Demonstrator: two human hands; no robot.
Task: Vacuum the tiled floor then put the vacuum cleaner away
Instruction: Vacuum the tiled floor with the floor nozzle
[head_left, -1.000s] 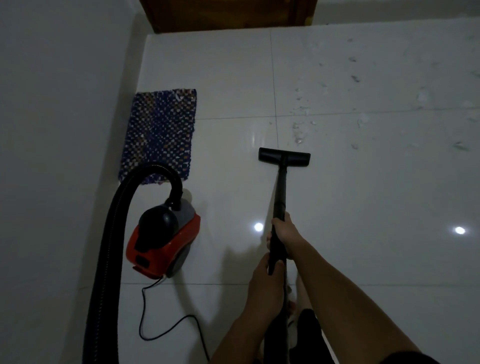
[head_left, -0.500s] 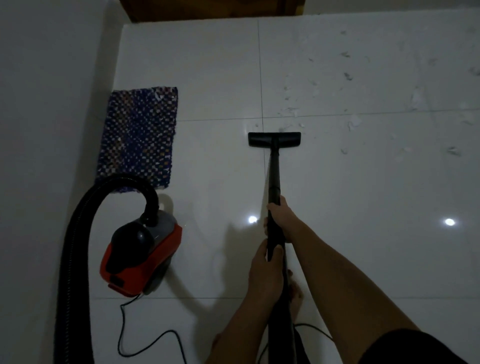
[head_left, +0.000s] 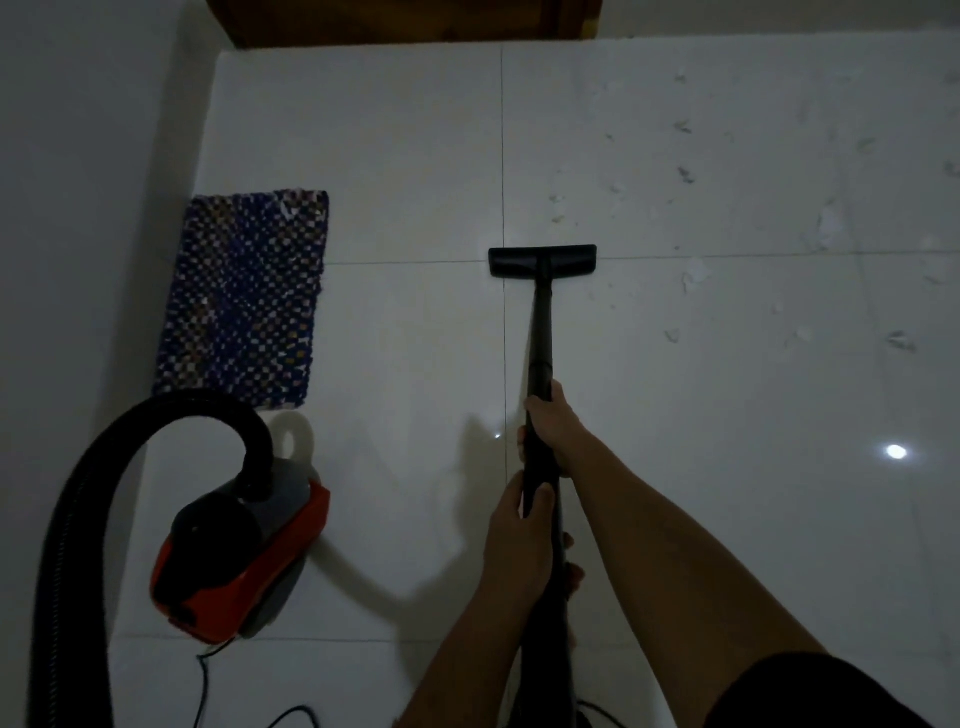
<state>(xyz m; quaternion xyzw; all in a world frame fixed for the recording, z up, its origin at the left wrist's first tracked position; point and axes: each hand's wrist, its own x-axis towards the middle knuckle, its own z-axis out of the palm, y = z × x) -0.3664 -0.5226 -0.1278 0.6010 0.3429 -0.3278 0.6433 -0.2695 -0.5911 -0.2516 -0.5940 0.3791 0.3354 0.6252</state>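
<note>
- One vacuum cleaner, red and black, at 8 o'clock.
- One ribbed hose.
- One wand with one floor nozzle.
- Two hands gripping the wand: left hand, right hand.
- One woven mat, at 10 o'clock.
- Paper scraps, from 12 to 3 o'clock: more than ten, the exact number I cannot tell.

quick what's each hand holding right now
Left hand: gripping the vacuum wand, nearer the body.
Right hand: gripping the same wand, further along toward the nozzle.
</note>
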